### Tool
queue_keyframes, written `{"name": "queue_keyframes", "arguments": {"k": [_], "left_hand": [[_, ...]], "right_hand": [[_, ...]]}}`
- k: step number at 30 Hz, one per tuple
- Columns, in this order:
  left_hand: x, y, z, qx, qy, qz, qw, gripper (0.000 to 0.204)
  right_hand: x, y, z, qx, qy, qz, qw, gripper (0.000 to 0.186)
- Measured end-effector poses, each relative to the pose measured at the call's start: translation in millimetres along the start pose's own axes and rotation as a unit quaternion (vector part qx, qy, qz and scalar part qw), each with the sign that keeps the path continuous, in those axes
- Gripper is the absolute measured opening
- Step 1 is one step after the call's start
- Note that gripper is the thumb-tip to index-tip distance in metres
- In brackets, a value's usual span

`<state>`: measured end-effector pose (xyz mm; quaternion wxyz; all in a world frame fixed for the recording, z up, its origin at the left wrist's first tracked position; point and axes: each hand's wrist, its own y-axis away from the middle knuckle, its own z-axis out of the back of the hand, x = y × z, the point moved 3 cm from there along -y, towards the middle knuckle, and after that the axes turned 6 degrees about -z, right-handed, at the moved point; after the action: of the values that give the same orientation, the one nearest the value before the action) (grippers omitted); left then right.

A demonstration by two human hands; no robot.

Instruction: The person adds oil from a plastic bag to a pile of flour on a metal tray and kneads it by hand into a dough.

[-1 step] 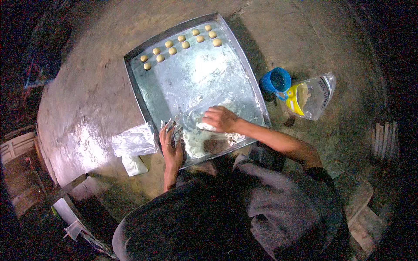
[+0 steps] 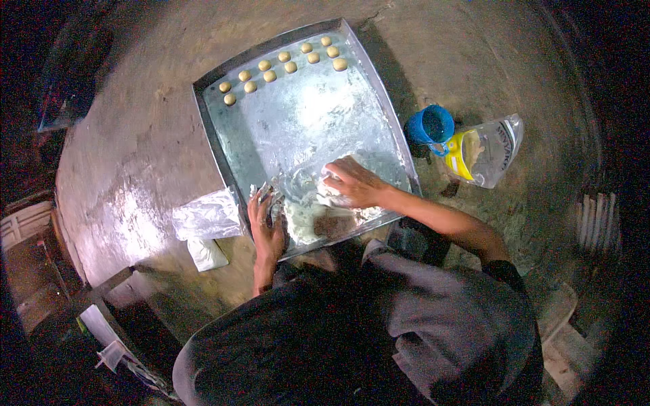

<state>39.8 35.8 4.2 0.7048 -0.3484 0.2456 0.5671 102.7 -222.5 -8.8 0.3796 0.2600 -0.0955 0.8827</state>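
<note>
A large metal tray (image 2: 264,128) with raised walls lies on the ground before me. My right hand (image 2: 355,184) curls its fingers over a soft white dough-like mass (image 2: 330,197) on the tray's near half. White powder or paste (image 2: 301,220) is smeared around it. At the tray's near left edge is my left hand (image 2: 268,223), its fingers apart and coated in white bits. I see nothing held in it. Several small yellowish dough balls (image 2: 290,68) sit in two rows along the far side.
Right of the tray stands a blue mug (image 2: 428,128) with dark contents, beside a clear and yellow plastic bag (image 2: 484,152). Clear plastic sheeting (image 2: 206,215) and a white packet (image 2: 207,254) lie to the left on the concrete floor (image 2: 128,142).
My right hand has shifted slightly right, and its fist has loosened into curled fingers over the white mass. My left hand stays in nearly the same place.
</note>
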Motion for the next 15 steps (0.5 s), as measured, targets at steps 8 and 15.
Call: {"name": "queue_keyframes", "arguments": {"k": [8,15], "left_hand": [[2,2,-7,0.063,0.006,0.007,0.998,0.047],[-8,4,-1,0.041,-0.011,0.0,0.999,0.037]], "right_hand": [[-1,5,-13,0.106,0.024,0.231,0.967,0.066],[11,-10,-48,0.137,0.074,0.387,0.909,0.029]]}}
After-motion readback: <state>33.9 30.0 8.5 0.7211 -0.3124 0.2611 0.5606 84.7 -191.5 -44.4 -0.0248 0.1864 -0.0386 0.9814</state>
